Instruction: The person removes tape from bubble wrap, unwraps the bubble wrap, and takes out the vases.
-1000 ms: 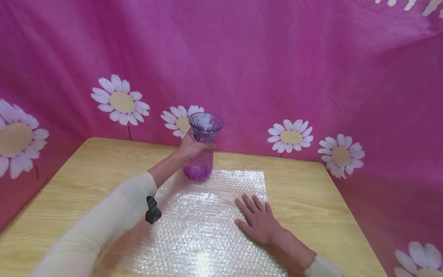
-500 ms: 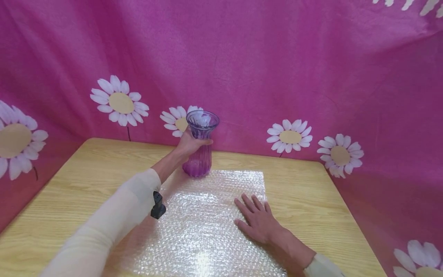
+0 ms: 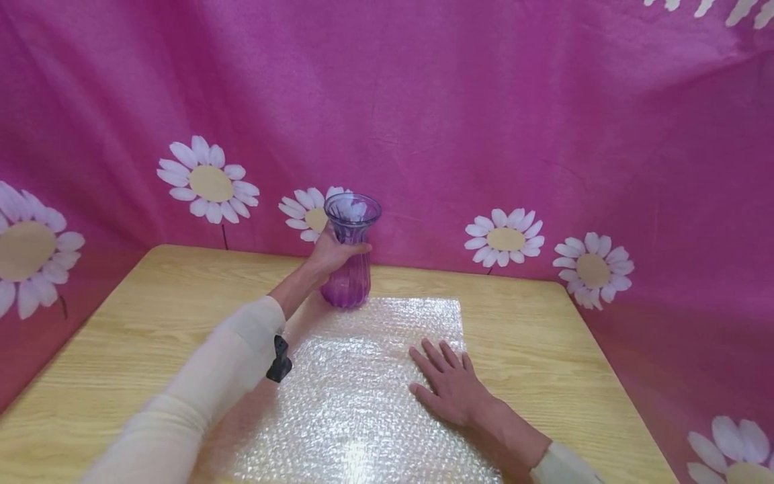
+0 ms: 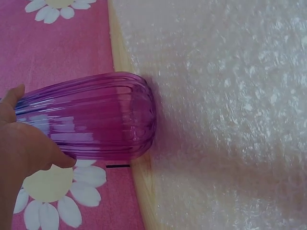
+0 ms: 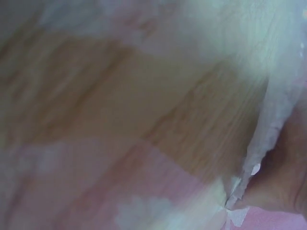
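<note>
A purple ribbed glass vase (image 3: 353, 274) with a flared rim stands upright, or nearly so, at the far left edge of the bubble wrap sheet (image 3: 351, 376). My left hand (image 3: 331, 252) grips it below the rim, thumb across the near side. In the left wrist view the vase's base (image 4: 139, 117) meets the wrap's edge; whether it bears on the sheet I cannot tell. My right hand (image 3: 450, 390) lies with fingers spread on the right edge of the wrap. The right wrist view is blurred, with part of the right hand (image 5: 283, 182) beside the wrap's edge.
A light wooden table (image 3: 526, 336) lies under the wrap, with rounded far corners. Pink cloth (image 3: 411, 121) printed with white daisies hangs close behind the table and along both sides. A black wrist camera (image 3: 279, 359) sits on the left sleeve.
My left hand has shifted the vase slightly left and away from me, mostly in the first half second. The right hand and the bubble wrap have stayed put.
</note>
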`<state>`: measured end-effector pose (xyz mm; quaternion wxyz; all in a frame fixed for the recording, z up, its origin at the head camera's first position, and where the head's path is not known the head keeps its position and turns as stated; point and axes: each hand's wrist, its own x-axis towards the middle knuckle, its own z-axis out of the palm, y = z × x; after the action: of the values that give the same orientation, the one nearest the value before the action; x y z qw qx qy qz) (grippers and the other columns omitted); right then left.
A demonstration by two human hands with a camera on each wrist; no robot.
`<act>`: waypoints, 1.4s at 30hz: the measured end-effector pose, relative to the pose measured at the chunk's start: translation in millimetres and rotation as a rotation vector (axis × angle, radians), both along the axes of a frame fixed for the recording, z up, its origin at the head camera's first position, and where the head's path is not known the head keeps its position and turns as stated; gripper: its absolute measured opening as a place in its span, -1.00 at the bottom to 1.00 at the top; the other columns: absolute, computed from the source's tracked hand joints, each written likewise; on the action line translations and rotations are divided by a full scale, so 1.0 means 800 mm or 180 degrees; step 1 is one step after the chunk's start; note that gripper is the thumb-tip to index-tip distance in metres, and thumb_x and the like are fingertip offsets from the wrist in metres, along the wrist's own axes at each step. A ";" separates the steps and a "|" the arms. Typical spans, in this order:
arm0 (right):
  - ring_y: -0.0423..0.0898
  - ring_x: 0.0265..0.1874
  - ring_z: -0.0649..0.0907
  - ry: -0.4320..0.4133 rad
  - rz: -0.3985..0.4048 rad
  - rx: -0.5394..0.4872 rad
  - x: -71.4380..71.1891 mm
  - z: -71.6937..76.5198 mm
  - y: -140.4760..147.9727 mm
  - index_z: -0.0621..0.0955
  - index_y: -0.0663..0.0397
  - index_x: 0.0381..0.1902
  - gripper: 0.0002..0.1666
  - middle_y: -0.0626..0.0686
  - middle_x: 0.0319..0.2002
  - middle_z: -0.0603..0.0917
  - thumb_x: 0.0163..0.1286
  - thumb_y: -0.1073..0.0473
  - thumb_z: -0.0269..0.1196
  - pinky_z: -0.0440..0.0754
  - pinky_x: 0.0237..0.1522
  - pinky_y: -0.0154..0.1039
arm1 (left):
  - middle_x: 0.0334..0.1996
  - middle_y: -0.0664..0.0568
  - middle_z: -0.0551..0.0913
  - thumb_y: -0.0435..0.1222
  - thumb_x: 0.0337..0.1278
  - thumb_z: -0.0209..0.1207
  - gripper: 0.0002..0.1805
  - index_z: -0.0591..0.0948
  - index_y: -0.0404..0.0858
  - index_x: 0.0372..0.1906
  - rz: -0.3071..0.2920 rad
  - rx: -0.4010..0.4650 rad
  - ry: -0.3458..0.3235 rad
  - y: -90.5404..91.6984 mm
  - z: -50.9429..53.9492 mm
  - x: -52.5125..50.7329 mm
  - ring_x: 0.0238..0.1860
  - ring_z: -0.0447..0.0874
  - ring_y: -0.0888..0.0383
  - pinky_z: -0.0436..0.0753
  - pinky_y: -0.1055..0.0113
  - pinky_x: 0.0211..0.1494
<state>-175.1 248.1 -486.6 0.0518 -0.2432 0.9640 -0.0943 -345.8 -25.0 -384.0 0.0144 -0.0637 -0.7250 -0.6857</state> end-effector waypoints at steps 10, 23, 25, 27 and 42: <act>0.31 0.49 0.02 0.0034 0.0004 -0.0019 0.000 -0.003 -0.001 0.15 -0.05 0.58 -0.18 0.16 0.56 0.06 0.53 -0.31 -0.11 0.00 0.34 0.48 | 0.27 -0.22 0.46 -0.40 -0.01 0.45 -0.05 0.17 -0.26 0.46 0.0045 -0.0078 0.0011 0.001 -0.006 -0.012 0.31 0.39 -0.08 0.30 0.16 0.43; 0.32 0.48 0.05 0.0028 0.0012 0.0012 0.002 -0.003 -0.001 0.18 -0.05 0.57 -0.18 0.17 0.55 0.09 0.52 -0.32 -0.10 0.03 0.34 0.48 | 0.27 -0.22 0.47 -0.44 0.00 0.43 -0.05 0.15 -0.25 0.46 0.0028 -0.0019 0.0059 0.006 -0.011 -0.019 0.32 0.39 -0.07 0.29 0.20 0.44; 0.32 0.48 0.06 0.0036 0.0009 0.0015 0.002 -0.003 0.000 0.18 -0.05 0.57 -0.18 0.16 0.55 0.09 0.52 -0.32 -0.10 0.04 0.34 0.48 | 0.29 -0.22 0.45 -0.43 0.00 0.44 -0.03 0.13 -0.24 0.48 0.0018 -0.0033 0.0044 0.006 -0.010 -0.020 0.34 0.36 -0.05 0.26 0.22 0.45; 0.32 0.48 0.05 0.0037 0.0007 0.0012 0.002 -0.003 0.000 0.18 -0.05 0.57 -0.18 0.16 0.55 0.09 0.52 -0.32 -0.10 0.03 0.34 0.48 | 0.32 -0.21 0.43 -0.42 0.00 0.44 -0.01 0.11 -0.23 0.49 0.0020 -0.0065 0.0037 0.006 -0.009 -0.021 0.37 0.32 -0.05 0.23 0.23 0.47; 0.31 0.49 0.06 0.0083 0.0002 0.0010 0.001 -0.001 0.002 0.18 -0.05 0.57 -0.18 0.15 0.55 0.10 0.52 -0.32 -0.09 0.05 0.33 0.48 | 0.35 -0.23 0.40 -0.39 0.05 0.42 0.02 0.04 -0.18 0.52 -0.0008 -0.0163 -0.0002 0.010 -0.002 -0.027 0.40 0.30 -0.08 0.21 0.18 0.49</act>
<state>-174.4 249.7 -487.4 0.0396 -0.2446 0.9647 -0.0895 -367.1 -17.0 -385.3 0.0117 -0.0647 -0.7422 -0.6669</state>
